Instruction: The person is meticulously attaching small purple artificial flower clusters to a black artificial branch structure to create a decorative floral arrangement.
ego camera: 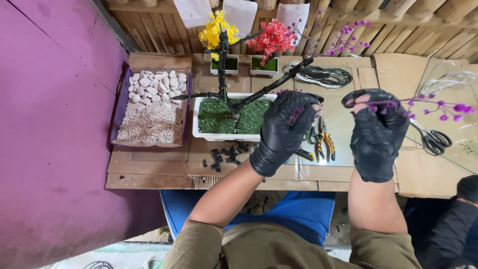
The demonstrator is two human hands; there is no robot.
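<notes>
Both my hands wear black gloves. My right hand (377, 130) pinches a thin sprig of purple artificial blossoms (438, 106) that sticks out to the right. My left hand (285, 128) is closed on a small purple blossom cluster (296, 114) next to the tip of a black wrapped branch (271, 87). That branch rises from a white rectangular planter (199, 130) filled with green moss, where a black trunk (222, 65) stands upright.
A purple tray (119, 112) at the left holds white pebbles and gravel. Small yellow (215, 31) and red (273, 37) blossom trees stand at the back. Pliers (324, 142), scissors (432, 139), coiled wire (326, 75) and black scraps (224, 155) lie on the cardboard-covered table. Another person's dark sleeve (463, 214) is at the lower right.
</notes>
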